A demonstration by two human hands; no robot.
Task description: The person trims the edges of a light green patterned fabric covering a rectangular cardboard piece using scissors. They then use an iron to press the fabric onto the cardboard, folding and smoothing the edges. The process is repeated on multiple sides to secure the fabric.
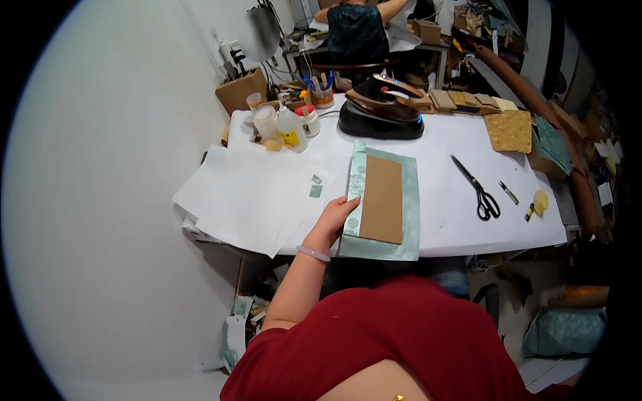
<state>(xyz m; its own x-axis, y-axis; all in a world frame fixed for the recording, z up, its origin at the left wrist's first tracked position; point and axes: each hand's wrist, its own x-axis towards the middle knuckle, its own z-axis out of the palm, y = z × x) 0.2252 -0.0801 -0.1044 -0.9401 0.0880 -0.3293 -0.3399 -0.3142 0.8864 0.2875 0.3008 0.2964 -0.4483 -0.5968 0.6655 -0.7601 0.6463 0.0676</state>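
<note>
My left hand point(336, 216) grips the left edge of a pale green patterned fabric sheet point(410, 207), its thumb on top and the other fingers mostly hidden. On the sheet lies a brown rectangular cardboard panel point(382, 200). The left margin of the fabric is folded over along the panel's long side, while green borders show at the top, right and bottom. To the right, black-handled scissors point(477, 190) rest on the white-covered table point(438, 230). Two small green scraps point(315, 191) lie left of the panel on white paper. My right hand is out of the picture.
A copper-and-black iron point(382, 107) sits on its base behind the panel. Glue bottles point(291, 129) and a cup of sticks point(322, 92) stand at the back left. A small cutter point(509, 192) and a cork sheet point(508, 131) lie right. Another person point(358, 33) sits beyond.
</note>
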